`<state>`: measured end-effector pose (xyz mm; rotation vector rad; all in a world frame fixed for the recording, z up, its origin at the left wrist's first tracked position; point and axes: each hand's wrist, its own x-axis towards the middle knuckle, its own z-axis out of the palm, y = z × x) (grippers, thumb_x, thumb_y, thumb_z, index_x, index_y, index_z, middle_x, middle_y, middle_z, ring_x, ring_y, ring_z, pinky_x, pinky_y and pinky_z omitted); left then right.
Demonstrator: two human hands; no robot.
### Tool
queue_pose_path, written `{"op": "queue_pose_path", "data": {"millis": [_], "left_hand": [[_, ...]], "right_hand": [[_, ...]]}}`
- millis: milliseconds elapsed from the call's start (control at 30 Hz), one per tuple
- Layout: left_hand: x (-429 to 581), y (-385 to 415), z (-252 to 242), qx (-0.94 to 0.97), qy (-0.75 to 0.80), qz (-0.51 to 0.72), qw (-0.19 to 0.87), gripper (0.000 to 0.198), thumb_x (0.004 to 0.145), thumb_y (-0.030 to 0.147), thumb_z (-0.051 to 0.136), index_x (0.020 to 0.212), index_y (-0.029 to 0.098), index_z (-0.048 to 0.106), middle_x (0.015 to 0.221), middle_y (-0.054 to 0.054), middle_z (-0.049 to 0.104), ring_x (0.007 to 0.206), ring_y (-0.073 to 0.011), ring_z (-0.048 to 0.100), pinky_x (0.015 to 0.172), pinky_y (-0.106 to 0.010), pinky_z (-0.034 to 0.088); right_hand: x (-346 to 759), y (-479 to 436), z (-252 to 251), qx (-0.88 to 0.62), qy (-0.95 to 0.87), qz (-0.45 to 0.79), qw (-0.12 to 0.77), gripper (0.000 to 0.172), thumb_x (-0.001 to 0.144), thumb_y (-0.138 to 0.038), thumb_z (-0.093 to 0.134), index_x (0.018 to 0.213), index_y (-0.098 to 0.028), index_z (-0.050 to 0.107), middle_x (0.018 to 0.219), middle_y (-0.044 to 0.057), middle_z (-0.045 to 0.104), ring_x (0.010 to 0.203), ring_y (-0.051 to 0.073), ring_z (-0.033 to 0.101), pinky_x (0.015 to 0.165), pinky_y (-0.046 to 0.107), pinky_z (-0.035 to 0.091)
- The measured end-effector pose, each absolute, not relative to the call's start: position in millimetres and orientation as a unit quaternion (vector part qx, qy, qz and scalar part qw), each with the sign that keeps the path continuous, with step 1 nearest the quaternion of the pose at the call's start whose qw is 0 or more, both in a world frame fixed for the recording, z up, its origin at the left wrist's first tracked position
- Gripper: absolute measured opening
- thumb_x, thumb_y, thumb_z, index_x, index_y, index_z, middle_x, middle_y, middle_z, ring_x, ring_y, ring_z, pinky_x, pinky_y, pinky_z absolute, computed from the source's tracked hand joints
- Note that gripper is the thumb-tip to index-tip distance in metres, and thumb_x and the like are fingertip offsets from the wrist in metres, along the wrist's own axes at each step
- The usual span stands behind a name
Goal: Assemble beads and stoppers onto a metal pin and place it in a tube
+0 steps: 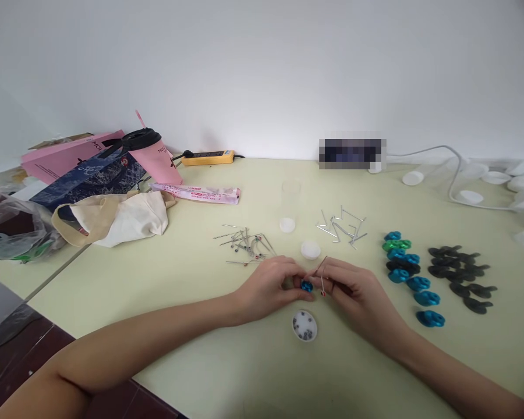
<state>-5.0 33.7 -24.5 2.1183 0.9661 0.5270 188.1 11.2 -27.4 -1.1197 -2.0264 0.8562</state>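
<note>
Since fingers hide much of it, the blue piece [306, 286] shows only partly, pinched in the left hand [273, 286] just beyond the white dish [304, 326]. The right hand's [347, 285] fingers grip a thin wire [322, 283]; whether it touches the piece is unclear. Far beyond the dish, a pixelated patch [348, 154] masks something.

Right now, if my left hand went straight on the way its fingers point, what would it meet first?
Probably your right hand, just beyond the blue piece your left hand holds, though depth is unclear.
</note>
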Motion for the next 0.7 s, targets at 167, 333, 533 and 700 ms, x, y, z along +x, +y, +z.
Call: {"op": "queue_pose_path", "data": {"millis": [167, 333, 533, 700], "left_hand": [[-4, 33, -24, 0.804, 0.394, 0.215, 0.391, 0.011, 0.076, 0.027, 0.073, 0.079, 0.019, 0.066, 0.069, 0.005, 0.057, 0.065, -0.0095, 0.050, 0.063, -0.020, 0.037], [-4, 32, -25, 0.786, 0.417, 0.214, 0.403, 0.010, 0.078, 0.028, 0.069, 0.082, 0.019, 0.067, 0.069, 0.005, 0.057, 0.062, -0.0085, 0.048, 0.060, -0.020, 0.037], [-3, 34, -24, 0.787, 0.417, 0.212, 0.401, 0.010, 0.080, 0.026, 0.066, 0.088, 0.020, 0.066, 0.074, 0.004, 0.058, 0.063, -0.0092, 0.049, 0.062, -0.021, 0.038], [2, 38, -26, 0.783, 0.411, 0.211, 0.418, 0.016, 0.080, 0.027, 0.067, 0.094, 0.021, 0.061, 0.074, 0.005, 0.058, 0.063, -0.0093, 0.048, 0.061, -0.021, 0.037]], "right_hand": [[189, 9, -33, -0.393, -0.826, 0.252, 0.317, 0.027, 0.093, -0.010, 0.040, 0.083, -0.020, 0.063, 0.080, 0.003, 0.059, 0.069, 0.013, 0.056, 0.061, 0.023, 0.044], [189, 9, -33, -0.403, -0.830, 0.244, 0.298, 0.025, 0.094, -0.013, 0.041, 0.091, -0.022, 0.064, 0.081, 0.003, 0.061, 0.069, 0.014, 0.058, 0.062, 0.024, 0.046], [199, -12, -32, -0.483, -0.757, 0.341, 0.277, 0.030, 0.095, -0.018, 0.039, 0.124, -0.027, 0.043, 0.082, 0.000, 0.056, 0.071, 0.015, 0.058, 0.066, 0.026, 0.048], [214, -27, -28, -0.522, -0.690, 0.415, 0.283, 0.021, 0.099, -0.034, 0.035, 0.114, -0.027, 0.048, 0.093, 0.002, 0.059, 0.087, 0.017, 0.058, 0.074, 0.027, 0.047]]}}
